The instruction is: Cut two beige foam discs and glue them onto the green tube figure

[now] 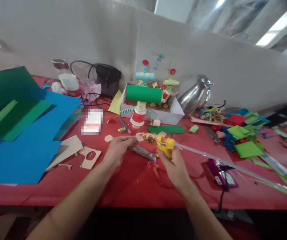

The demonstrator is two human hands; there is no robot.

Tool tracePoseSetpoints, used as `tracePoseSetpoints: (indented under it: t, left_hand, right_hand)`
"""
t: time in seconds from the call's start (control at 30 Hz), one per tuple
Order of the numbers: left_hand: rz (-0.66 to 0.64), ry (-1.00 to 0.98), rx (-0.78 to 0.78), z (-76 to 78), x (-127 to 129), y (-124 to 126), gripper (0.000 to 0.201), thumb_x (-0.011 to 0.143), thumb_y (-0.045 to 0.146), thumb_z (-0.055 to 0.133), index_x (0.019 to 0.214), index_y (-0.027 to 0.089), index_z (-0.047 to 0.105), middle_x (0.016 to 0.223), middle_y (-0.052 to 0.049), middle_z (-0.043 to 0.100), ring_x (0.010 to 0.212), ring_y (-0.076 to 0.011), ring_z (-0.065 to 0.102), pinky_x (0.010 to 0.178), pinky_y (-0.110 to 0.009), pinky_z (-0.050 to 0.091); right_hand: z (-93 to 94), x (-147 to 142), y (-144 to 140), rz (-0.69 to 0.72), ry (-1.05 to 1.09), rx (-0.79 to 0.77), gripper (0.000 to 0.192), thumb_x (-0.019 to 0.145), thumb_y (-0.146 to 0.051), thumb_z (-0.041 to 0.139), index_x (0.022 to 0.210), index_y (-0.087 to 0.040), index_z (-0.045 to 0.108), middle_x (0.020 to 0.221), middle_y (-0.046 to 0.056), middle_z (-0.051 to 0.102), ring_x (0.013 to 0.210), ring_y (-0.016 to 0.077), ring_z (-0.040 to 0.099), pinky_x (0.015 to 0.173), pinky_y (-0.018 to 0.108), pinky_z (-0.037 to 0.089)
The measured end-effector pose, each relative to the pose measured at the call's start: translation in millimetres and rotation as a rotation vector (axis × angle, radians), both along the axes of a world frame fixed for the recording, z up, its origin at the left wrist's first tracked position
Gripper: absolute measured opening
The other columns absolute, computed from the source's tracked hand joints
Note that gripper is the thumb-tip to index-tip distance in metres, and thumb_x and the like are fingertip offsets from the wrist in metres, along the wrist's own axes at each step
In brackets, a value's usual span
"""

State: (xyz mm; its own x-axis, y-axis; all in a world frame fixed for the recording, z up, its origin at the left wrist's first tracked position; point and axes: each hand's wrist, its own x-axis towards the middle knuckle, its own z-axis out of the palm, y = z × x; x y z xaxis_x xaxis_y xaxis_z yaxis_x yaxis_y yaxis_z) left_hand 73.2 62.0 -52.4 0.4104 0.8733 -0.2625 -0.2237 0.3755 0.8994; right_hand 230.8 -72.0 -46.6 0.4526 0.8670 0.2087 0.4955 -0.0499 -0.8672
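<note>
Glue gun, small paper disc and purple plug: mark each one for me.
Glue gun (163,143), head view, on its yellow body above the right hand's grip.
Small paper disc (140,136), head view, on its middle, at the gun's nozzle.
Purple plug (217,170), head view, on its top face.

bare red cloth (133,186) is lying open in front of the hands, giving free passage near the table edge. blue paper (33,146) is covering the left side. ahead, a paper robot (140,103), a white box (168,115) and a metal jug (195,95) are blocking the way. to the right, a long glue stick (220,161), a purple glue gun (220,173) and paper scraps (245,140) are crowding the cloth.
</note>
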Motion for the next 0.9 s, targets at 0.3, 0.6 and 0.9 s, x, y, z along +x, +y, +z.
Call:
tracePoseSetpoints:
  t: [0.3,0.6,0.9]
  left_hand:
    - [-0.008,0.018,0.018,-1.4,-1.5,2.4,0.014,0.065,0.027,0.080,0.072,0.015,0.079,0.072,-0.011,0.075,0.067,-0.0178,0.068,0.067,-0.029,0.051]
    - [-0.010,0.002,0.046,-3.2,-2.6,2.5,0.021,0.063,0.030,0.082,0.075,0.013,0.079,0.075,-0.011,0.076,0.069,-0.0179,0.068,0.068,-0.029,0.051]
    - [-0.011,0.003,0.052,-2.8,-3.9,4.3,0.024,0.063,0.032,0.082,0.076,0.013,0.079,0.076,-0.012,0.076,0.070,-0.0191,0.069,0.069,-0.031,0.051]
  right_hand:
    - [5.9,8.5,-3.9,-0.045,-0.077,-0.042,0.032,0.091,-0.045,0.057,0.116,-0.026,0.054,0.099,0.005,0.073,0.090,0.0253,0.069,0.079,0.037,0.051]
    - [10.1,8.6,-4.3,-0.030,-0.079,-0.077,0.032,0.091,-0.045,0.057,0.116,-0.025,0.056,0.097,0.006,0.074,0.092,0.0260,0.069,0.082,0.038,0.051]
    - [13.7,11.2,-2.9,-0.010,-0.114,-0.079,0.028,0.091,-0.044,0.057,0.112,-0.026,0.057,0.096,0.004,0.074,0.087,0.0255,0.069,0.077,0.036,0.051]
